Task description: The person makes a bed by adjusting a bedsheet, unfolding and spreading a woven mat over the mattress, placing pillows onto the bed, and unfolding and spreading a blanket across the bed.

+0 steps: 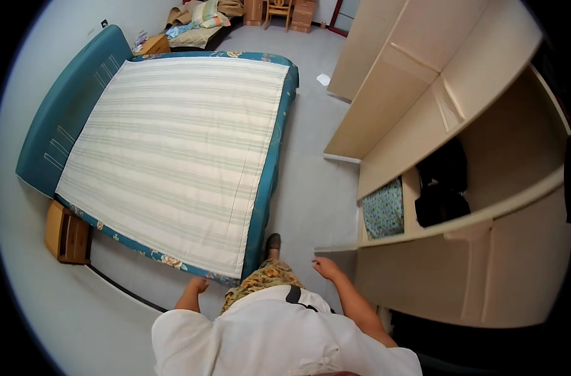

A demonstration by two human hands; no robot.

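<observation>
My left hand (199,284) hangs beside the near corner of the bed, close to the flowered blue edge of the mattress (170,261). Its fingers are mostly turned out of sight, and I see nothing held in it. On the other side, my right hand (326,268) is held out with fingers loosely apart and nothing in them. It is near the edge of an open wardrobe door (417,269). A pale striped sheet (179,150) lies spread over the bed, which has a teal headboard (78,113).
The open wardrobe (498,144) on the right holds dark items (442,203) and a patterned folded cloth (384,211). A wooden nightstand (68,233) stands by the headboard. Grey floor (307,188) runs between bed and wardrobe. Another bed (200,37) with bedding is at the back.
</observation>
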